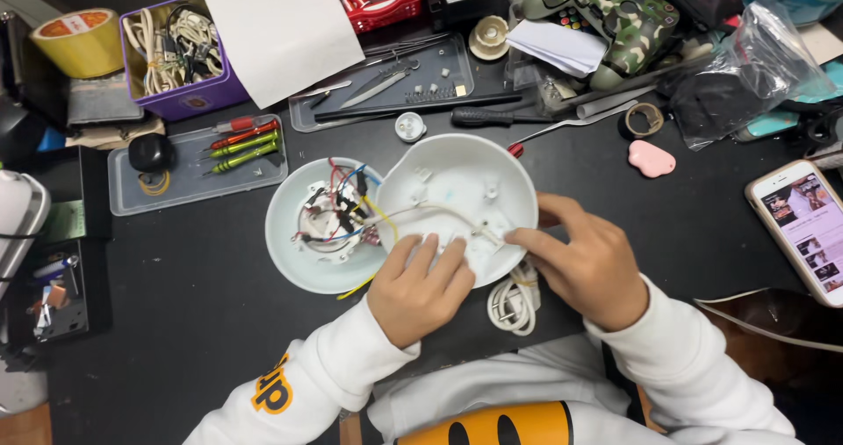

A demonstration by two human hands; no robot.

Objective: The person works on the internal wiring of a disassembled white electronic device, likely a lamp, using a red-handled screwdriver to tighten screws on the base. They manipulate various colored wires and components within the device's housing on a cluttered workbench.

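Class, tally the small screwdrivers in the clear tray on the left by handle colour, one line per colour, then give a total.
Red screwdrivers: 1
Green screwdrivers: 2
Total: 3, all in the clear tray

The white round housing shell lies open side up on the black tabletop, its rim overlapping the second white half, whose red, blue, yellow and black wires are exposed. A white cord crosses the shell, its coiled plug end just below.
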